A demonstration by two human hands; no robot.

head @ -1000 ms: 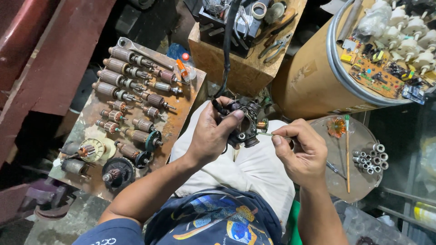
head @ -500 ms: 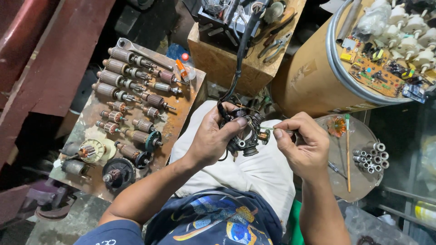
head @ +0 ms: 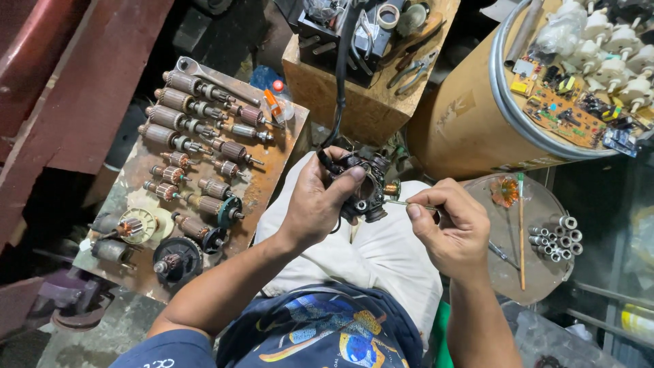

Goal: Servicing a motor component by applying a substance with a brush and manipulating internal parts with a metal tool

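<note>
My left hand grips black motor housing over lap. Right hand, fingers pinching thin probe, tip now touching housing's side, closer than before. Armatures on rusty surface left of housing.

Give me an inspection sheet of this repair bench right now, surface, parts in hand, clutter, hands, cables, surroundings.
Surface: rusty metal tray at the person's left.
Job's things: black motor housing over the lap; thin tool touching it.
Clutter: rows of armatures; bearings on round plate.
Grippers: left hand grips housing; right hand pinches tool.
Cables: black cord runs up from housing.
Surroundings: wooden box, drum holding circuit boards.
</note>
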